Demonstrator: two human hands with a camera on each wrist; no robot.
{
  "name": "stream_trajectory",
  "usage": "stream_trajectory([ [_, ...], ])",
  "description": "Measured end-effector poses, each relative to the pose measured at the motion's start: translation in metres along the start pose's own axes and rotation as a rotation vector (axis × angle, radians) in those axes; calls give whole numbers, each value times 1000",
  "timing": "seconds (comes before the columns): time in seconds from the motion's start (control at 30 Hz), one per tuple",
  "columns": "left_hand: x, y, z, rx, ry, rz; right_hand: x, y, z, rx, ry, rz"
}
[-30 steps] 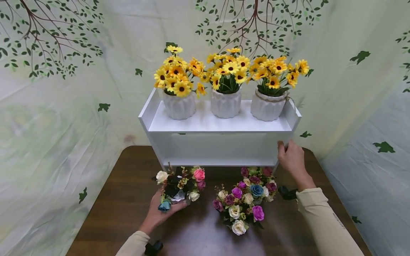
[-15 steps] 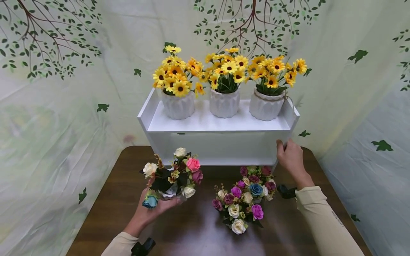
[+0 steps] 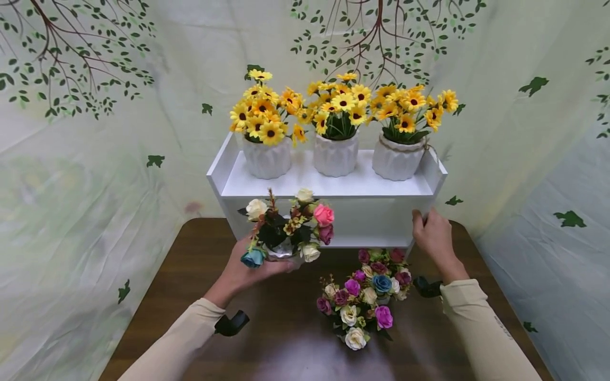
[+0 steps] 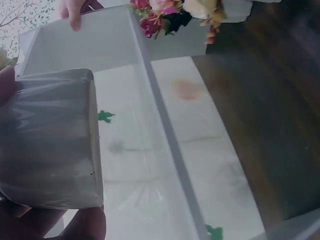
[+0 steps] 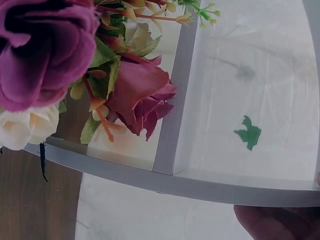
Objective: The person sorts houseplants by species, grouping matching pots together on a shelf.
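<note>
My left hand (image 3: 245, 267) holds a pot of artificial roses (image 3: 274, 233) up in front of the white shelf (image 3: 305, 186), at the lower board's height. The blooms are cream, pink, mauve and teal. Close up in the left wrist view, the pot (image 4: 50, 140) looks pale and wrapped in clear plastic, with fingers around it. My right hand (image 3: 434, 238) grips the right side panel of the shelf; in the right wrist view, its fingers (image 5: 272, 220) show below the panel's edge.
Three white pots of yellow daisy-like flowers (image 3: 335, 153) stand on the upper board. Two more rose arrangements (image 3: 352, 312) sit on the brown table (image 3: 167, 296), in front of the shelf's right half. A leaf-printed cloth (image 3: 181, 79) hangs behind.
My left hand has lifted the rose pot from near the table, first slightly left, then up and right toward the shelf. My right hand keeps its place on the side panel.
</note>
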State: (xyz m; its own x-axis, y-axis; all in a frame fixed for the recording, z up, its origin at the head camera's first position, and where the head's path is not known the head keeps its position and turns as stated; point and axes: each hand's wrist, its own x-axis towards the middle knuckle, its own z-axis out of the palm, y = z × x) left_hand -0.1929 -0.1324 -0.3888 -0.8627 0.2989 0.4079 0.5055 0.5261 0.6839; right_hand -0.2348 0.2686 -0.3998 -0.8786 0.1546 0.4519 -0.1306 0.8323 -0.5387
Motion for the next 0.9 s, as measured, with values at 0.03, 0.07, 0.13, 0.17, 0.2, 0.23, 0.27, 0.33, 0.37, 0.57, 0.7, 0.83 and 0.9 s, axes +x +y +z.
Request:
stream_trajectory([
  [0.03, 6, 1, 3, 8, -9, 14, 0, 0, 0, -1, 2, 1],
  [0.07, 12, 3, 6, 8, -19, 30, 0, 1, -1, -2, 4, 2],
  [0.13, 24, 6, 13, -31, -49, 34, 0, 2, -1, 0, 7, 2],
  [0.17, 30, 7, 18, -41, -60, 35, -1, 2, -2, 2, 7, 1],
  [0.2, 35, 8, 23, -44, -68, 31, -1, 2, -2, 5, 8, 1],
  [0.23, 40, 10, 29, -52, -80, 15, -1, 3, -3, 6, 10, 2],
  [0.27, 44, 11, 34, -53, -89, 7, -1, 3, -3, 9, 11, 2],
  [0.33, 51, 12, 47, -43, -104, -24, -1, 5, -2, 9, 19, -2],
  [0.37, 53, 12, 54, -26, -106, -33, -1, 5, -1, 8, 26, -7],
  [0.57, 63, 11, 90, -57, -130, -70, 0, 6, 3, 14, 26, -5],
  [0.7, 68, 12, 106, -57, -136, -88, 1, 3, 2, 24, 12, 5],
  [0.83, 74, 13, 117, -69, -145, -103, 1, 2, 3, 23, 28, -8],
  [0.9, 79, 14, 121, -65, -150, -110, 1, 3, 3, 20, 41, -14],
])
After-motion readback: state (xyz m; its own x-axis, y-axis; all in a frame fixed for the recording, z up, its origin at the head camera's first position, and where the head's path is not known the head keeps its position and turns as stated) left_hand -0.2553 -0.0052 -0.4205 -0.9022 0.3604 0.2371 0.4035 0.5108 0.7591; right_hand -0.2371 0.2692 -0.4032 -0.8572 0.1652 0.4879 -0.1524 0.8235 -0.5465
